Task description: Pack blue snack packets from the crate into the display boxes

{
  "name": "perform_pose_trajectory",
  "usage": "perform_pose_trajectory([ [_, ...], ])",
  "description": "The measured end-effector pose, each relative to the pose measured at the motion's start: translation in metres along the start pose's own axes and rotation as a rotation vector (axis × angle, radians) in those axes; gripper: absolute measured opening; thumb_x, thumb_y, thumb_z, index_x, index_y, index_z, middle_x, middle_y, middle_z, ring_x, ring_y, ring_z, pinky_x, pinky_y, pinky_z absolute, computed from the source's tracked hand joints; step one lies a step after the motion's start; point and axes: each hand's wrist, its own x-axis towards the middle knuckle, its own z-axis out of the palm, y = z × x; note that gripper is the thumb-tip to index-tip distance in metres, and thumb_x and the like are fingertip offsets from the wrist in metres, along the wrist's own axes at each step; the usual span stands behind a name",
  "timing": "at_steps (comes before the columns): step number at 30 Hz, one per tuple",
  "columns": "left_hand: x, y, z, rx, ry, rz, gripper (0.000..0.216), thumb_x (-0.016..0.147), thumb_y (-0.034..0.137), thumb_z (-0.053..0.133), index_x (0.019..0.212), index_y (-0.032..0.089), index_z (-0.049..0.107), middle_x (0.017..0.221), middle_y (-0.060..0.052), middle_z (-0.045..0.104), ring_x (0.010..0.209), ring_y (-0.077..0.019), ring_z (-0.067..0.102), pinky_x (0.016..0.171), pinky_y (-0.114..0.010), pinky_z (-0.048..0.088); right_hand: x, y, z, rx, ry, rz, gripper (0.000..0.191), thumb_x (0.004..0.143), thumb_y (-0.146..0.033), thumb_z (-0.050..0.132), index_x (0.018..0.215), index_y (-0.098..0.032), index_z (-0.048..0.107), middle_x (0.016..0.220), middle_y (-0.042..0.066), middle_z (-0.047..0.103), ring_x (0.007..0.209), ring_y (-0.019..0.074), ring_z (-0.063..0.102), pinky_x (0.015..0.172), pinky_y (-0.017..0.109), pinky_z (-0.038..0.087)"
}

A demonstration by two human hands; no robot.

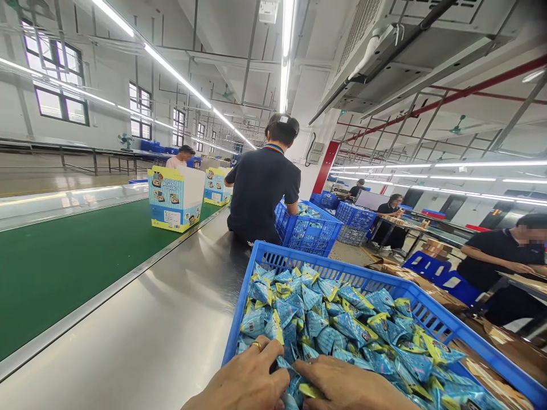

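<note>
A blue plastic crate (pixel 239 319) directly before me is full of small blue and yellow pyramid-shaped packets (pixel 318 322). My left hand (pixel 248 376), with a ring on one finger, reaches over the near left part of the heap. Its fingers bend down onto the packets, with the thumb apart from them. Beside it, my right hand (pixel 346 384) lies low over the packets, fingers pointing left and parted from the thumb. A packet's yellow edge shows between them. The undersides of both hands are hidden, and I see no packet lifted clear of the heap.
A steel table (pixel 149 319) runs along the left, beside a green conveyor belt (pixel 85 262) carrying printed cartons (pixel 176 199). Ahead, a person in a dark shirt (pixel 267 188) sits by another blue crate (pixel 307 233). Flattened cardboard (pixel 491 364) lies right of my crate; other people work beyond.
</note>
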Motion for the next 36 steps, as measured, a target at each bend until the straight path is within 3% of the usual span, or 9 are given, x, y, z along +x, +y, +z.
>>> perform_pose_trajectory([
  [17,0.000,-0.003,0.002,0.033,0.004,0.020,0.026,0.099,0.040,0.081,0.100,0.015,0.074,0.132,-0.015,0.072,0.121,-0.0354,0.075,0.093,-0.039,0.069,0.001,0.001,0.002,0.000,-0.012,0.000,0.062,0.092,-0.045,0.056,0.145,-0.015,0.065,0.130,0.026,0.074,0.125,0.0478,0.071,0.104,0.060,0.056],
  [36,-0.002,-0.004,0.011,-0.003,0.064,0.020,0.024,0.094,0.032,0.088,0.102,0.014,0.074,0.131,-0.017,0.072,0.118,-0.0362,0.074,0.095,-0.043,0.069,0.000,-0.001,0.000,0.015,-0.016,0.009,0.060,0.092,-0.043,0.057,0.144,-0.015,0.066,0.129,0.026,0.074,0.125,0.0490,0.071,0.104,0.062,0.055],
])
